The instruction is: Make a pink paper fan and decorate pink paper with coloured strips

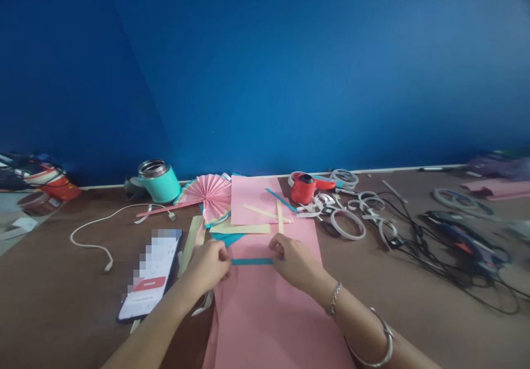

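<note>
A narrow blue paper strip [252, 262] stretches between my two hands over a large pink paper sheet [277, 314]. My left hand [210, 261] is closed on the strip's left end, and my right hand [295, 259] pinches its right end. Just beyond lie a wide cream strip [240, 228], a piece of blue paper [228, 238] and a smaller pink sheet [252, 195]. On that sheet rest thin cream strips [280, 217] and another blue strip [281, 199]. A pleated pink paper fan [209, 196] lies beyond my left hand.
A phone [153, 275] and a white cable [85, 243] lie on the left, with a turquoise mug [159, 181] behind. To the right are a red object [304, 189], tape rings [348, 224], tangled black cables [418, 247] and a dark tool [467, 244]. A blue wall [290, 70] bounds the table.
</note>
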`<state>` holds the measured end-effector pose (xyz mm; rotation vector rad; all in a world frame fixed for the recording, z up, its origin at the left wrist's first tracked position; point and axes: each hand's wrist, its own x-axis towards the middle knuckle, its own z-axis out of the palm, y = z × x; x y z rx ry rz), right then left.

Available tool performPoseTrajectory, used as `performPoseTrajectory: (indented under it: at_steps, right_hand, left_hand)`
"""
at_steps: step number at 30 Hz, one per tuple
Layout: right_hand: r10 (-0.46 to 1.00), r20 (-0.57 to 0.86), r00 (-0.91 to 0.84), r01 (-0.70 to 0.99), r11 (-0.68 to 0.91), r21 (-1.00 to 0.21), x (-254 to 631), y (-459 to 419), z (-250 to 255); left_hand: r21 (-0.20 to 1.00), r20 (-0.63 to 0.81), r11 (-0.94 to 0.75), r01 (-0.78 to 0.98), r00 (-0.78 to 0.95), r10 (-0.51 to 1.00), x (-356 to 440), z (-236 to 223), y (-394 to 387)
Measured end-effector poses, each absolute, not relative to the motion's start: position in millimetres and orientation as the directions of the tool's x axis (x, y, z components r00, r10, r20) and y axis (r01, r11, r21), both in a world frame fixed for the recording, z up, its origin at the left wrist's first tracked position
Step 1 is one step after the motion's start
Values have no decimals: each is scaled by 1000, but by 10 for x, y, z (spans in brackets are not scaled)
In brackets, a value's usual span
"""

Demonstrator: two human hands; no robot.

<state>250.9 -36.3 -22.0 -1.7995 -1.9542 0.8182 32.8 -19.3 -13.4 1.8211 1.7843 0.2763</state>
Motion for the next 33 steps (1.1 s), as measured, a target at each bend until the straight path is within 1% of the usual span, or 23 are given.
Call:
performPoseTrajectory:
  at_steps: [9, 13, 15, 17, 20, 22, 24, 27, 29, 31, 33]
  right_hand:
    - [984, -136, -112, 805, 10, -594, 2482, -376, -197]
    - [985, -135, -112, 826, 17, -564, 2461, -397, -190]
    - [985, -135, -107, 837, 16, -547, 2453, -407, -191]
    - [985, -137, -105, 843, 15, -538, 2453, -412, -190]
    - [989, -109, -103, 854, 31, -520, 2466, -413, -173]
    - [991, -85, -100, 864, 45, -502, 2476, -413, -162]
    - [993, -68, -101, 868, 54, -494, 2480, -416, -168]
    - [994, -45, -103, 855, 66, -514, 2490, -406, -218]
    - [995, -36, -95, 829, 59, -557, 2522, -374, -264]
    - [996, -37, -79, 772, 38, -635, 2581, -319, -301]
    - [997, -42, -57, 677, 8, -736, 2656, -254, -314]
  left_hand:
    - [509, -243, 55, 859, 83, 966, 332, -146, -186]
    - [546, -273, 124, 829, 36, 961, 376, -54, -220]
    - [541, -263, 130, 831, 20, 965, 393, -14, -239]
    - [550, -271, 131, 825, 28, 962, 392, -10, -246]
    - [601, -319, 158, 783, 54, 946, 356, -78, -226]
    - [589, -268, 108, 801, 68, 961, 322, -141, -206]
    - [544, -188, 31, 839, 86, 978, 296, -186, -196]
    - [517, -157, -5, 856, 100, 983, 291, -195, -212]
    - [509, -148, -10, 860, 99, 984, 305, -174, -236]
    - [498, -138, -15, 867, 96, 986, 320, -153, -260]
    - [487, -131, -22, 873, 98, 987, 327, -147, -276]
